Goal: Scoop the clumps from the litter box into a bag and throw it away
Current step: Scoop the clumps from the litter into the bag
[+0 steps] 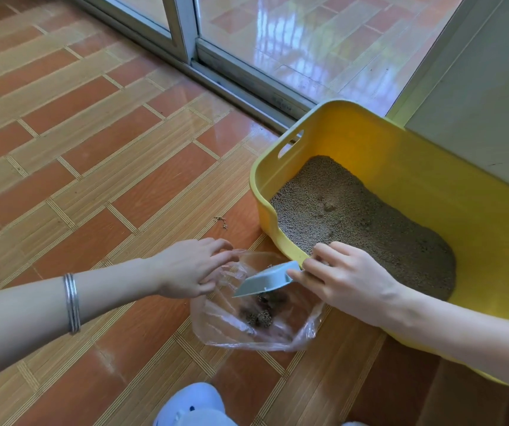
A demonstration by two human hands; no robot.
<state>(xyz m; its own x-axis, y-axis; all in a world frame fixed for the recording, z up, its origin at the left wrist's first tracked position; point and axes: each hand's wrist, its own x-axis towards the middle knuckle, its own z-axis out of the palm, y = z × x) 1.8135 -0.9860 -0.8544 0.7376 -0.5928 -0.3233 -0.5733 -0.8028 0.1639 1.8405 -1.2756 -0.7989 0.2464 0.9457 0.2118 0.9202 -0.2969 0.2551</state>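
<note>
Currently mid-task. Right hand point(348, 284) grips the handle of the grey scoop point(265, 281), fingers curled round it, blade tipped over the mouth of the clear bag point(302, 333). Left hand point(190, 269) pinches the bag's rim at 10 o'clock, keeping it open.

Done: several dark clumps point(260, 318) lie in the bag, on the floor at 8 o'clock of the yellow litter box point(400, 167).

Left: judged, a check of the litter point(354, 216) for more clumps, none plainly visible; then closing and binning the bag.

Surroundings: stray granules point(222, 222) on tiles at 11 o'clock of the bag; pale slipper point(191, 404) at 6 o'clock; sliding door track point(247, 90) at 12. Nothing obstructs the bag.
</note>
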